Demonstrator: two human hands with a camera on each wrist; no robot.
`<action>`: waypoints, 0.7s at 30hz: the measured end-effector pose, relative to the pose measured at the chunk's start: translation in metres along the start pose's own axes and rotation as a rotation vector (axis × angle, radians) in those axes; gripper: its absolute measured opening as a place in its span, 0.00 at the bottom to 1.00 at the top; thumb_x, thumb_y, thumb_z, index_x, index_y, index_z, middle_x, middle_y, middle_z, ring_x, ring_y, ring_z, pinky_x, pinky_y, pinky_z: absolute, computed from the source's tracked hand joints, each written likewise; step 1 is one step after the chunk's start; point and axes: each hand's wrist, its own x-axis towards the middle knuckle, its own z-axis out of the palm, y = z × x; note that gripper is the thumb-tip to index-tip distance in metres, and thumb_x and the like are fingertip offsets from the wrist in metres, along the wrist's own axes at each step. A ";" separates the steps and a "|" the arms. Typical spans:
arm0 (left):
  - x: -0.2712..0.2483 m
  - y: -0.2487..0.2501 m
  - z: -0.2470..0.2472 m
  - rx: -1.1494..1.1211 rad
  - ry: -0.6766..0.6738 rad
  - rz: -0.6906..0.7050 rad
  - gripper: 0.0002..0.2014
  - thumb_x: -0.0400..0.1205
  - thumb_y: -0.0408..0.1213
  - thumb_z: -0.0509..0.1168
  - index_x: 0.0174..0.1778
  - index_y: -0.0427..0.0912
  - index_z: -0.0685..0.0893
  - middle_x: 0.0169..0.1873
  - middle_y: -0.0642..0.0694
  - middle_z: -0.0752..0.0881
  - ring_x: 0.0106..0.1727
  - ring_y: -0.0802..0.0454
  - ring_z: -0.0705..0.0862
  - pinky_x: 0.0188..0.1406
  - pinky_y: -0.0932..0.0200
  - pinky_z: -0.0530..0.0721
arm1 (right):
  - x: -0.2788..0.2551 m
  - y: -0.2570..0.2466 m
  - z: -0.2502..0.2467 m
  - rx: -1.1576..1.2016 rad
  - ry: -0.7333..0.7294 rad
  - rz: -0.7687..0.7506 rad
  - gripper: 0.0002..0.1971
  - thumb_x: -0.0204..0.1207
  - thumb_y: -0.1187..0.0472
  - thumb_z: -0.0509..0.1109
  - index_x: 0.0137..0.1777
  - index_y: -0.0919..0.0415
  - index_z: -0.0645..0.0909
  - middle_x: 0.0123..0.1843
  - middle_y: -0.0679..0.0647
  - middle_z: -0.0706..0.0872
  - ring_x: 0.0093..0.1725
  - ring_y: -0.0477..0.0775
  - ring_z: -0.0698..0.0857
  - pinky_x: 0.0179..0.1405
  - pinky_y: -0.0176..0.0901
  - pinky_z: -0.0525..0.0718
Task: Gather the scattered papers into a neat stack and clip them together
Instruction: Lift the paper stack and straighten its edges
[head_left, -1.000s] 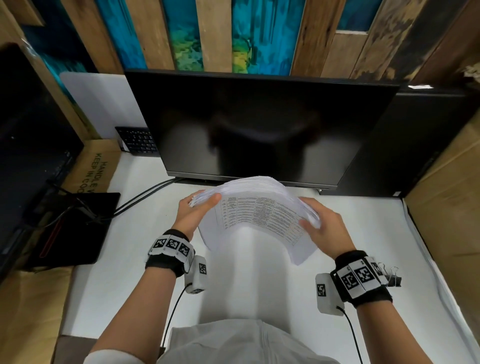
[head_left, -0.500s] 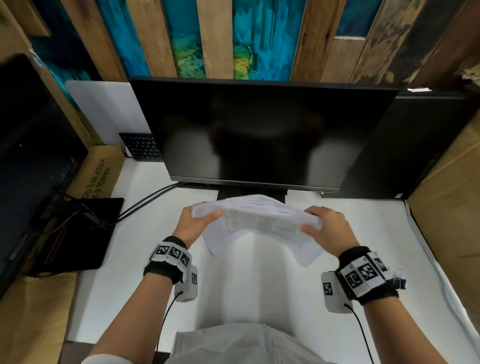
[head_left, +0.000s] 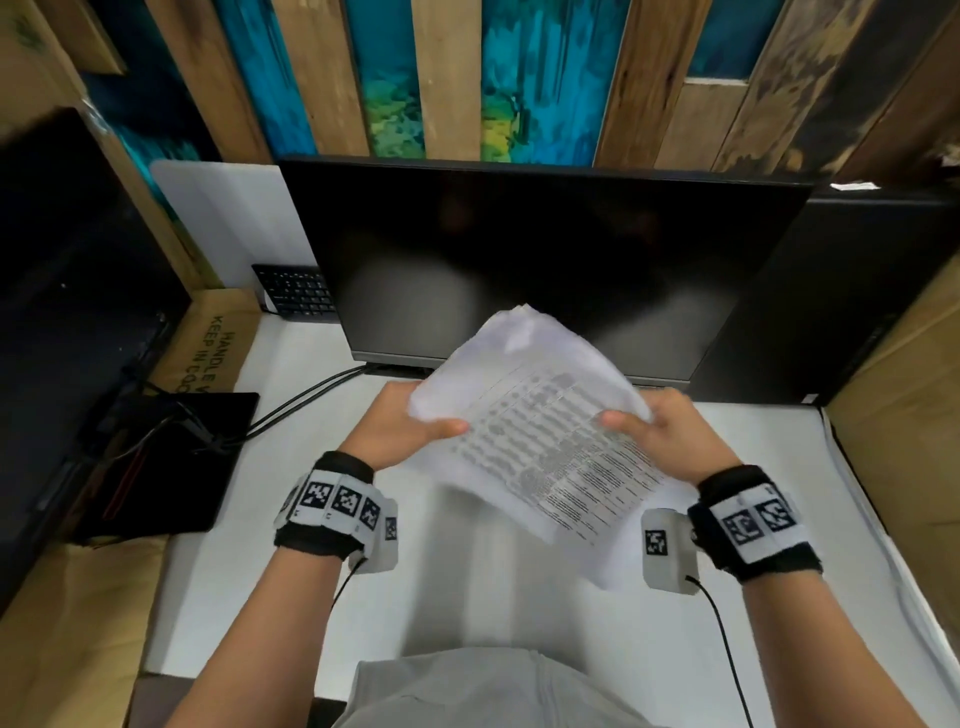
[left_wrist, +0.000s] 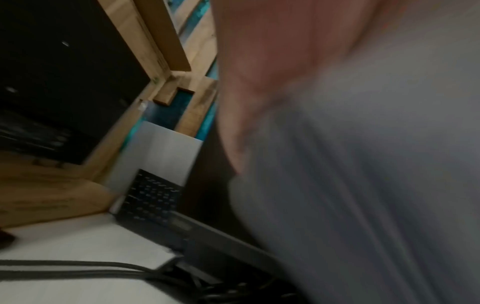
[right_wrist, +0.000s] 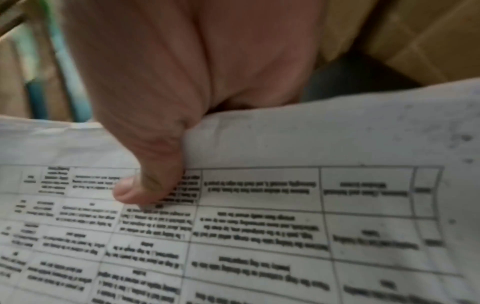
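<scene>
A stack of white papers (head_left: 540, 431) printed with tables is held in the air above the white desk (head_left: 270, 566), tilted and bowed. My left hand (head_left: 410, 426) grips its left edge, thumb on top. My right hand (head_left: 660, 431) grips the right edge, thumb (right_wrist: 148, 181) pressed on the printed sheet (right_wrist: 259, 226). In the left wrist view the blurred palm (left_wrist: 259, 72) and the grey underside of the stack (left_wrist: 363, 185) fill the frame. No clip shows in any view now.
A black monitor (head_left: 540, 260) stands just behind the papers. A keyboard (head_left: 296, 291) leans at the back left, with cables (head_left: 301, 400) and a black pad (head_left: 171, 467) to the left. Cardboard walls (head_left: 904, 441) close in the right side.
The stack has tilted and swung, its far corner rising toward the monitor and its near end dropping toward my right wrist. Both hands keep their hold. The binder clips by my right wrist are out of sight.
</scene>
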 end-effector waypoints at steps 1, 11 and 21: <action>-0.002 -0.004 -0.007 -0.035 0.034 -0.027 0.08 0.72 0.27 0.76 0.42 0.41 0.87 0.37 0.52 0.90 0.39 0.62 0.86 0.42 0.63 0.85 | -0.003 0.000 -0.006 0.084 0.008 0.025 0.06 0.77 0.53 0.71 0.40 0.49 0.88 0.36 0.46 0.92 0.36 0.44 0.90 0.46 0.48 0.86; -0.008 0.059 0.021 -0.434 0.064 0.151 0.16 0.76 0.41 0.70 0.58 0.48 0.79 0.48 0.61 0.87 0.47 0.78 0.86 0.50 0.79 0.82 | -0.003 -0.032 0.008 0.559 0.308 -0.122 0.06 0.76 0.61 0.72 0.47 0.48 0.87 0.42 0.38 0.92 0.46 0.39 0.91 0.50 0.40 0.88; -0.023 0.048 0.020 -0.435 0.104 0.147 0.07 0.76 0.45 0.72 0.45 0.47 0.86 0.35 0.61 0.92 0.40 0.67 0.89 0.42 0.74 0.83 | -0.006 -0.038 0.013 0.595 0.193 -0.265 0.16 0.68 0.45 0.70 0.50 0.54 0.87 0.42 0.43 0.91 0.43 0.41 0.89 0.43 0.31 0.83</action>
